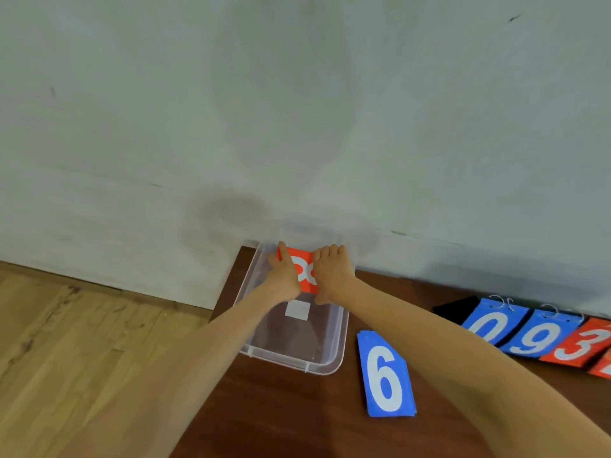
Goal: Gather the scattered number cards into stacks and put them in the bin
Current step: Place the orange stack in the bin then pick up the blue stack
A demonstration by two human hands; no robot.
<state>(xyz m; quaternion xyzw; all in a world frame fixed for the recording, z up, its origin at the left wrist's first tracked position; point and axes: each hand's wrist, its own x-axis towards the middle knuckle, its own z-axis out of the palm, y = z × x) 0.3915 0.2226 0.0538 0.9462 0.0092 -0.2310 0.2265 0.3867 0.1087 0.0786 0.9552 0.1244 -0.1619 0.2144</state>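
Observation:
A clear plastic bin [327, 365] stands on the dark wooden table against the wall. Over its far end, my left hand [284, 276] and my right hand [334, 272] both grip a red stack of number cards [305, 271] from either side; a white 8 shows on top. To the right of the bin lies a blue stack of cards [386, 375] with a white 6 facing up.
A flip scoreboard [542, 335] with blue 0 and 9 and red 3 cards on rings stands at the right by the wall. A white label [297, 309] shows in the bin. The table edge [228, 285] drops to a wooden floor [82, 342] on the left.

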